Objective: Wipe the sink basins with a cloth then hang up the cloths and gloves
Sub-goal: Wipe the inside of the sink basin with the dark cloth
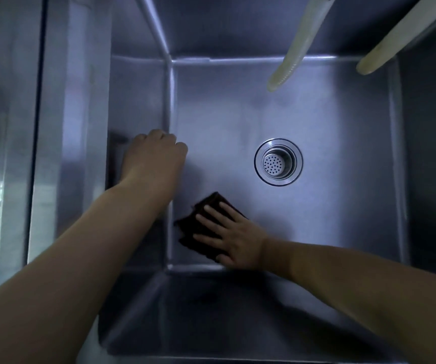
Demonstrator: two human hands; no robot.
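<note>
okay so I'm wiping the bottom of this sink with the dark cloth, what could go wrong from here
1. The right hand presses the dark cloth with flat fingers, not gripping it, so it may slide out or bunch up in the near-left corner.
2. Wiping toward the drain strainer could snag the cloth on its rim.
3. The two hoses hang low over the basin; lifting an arm might knock them.

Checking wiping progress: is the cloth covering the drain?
No, the cloth lies flat under the right hand near the basin's front left corner, apart from the uncovered drain.
</note>
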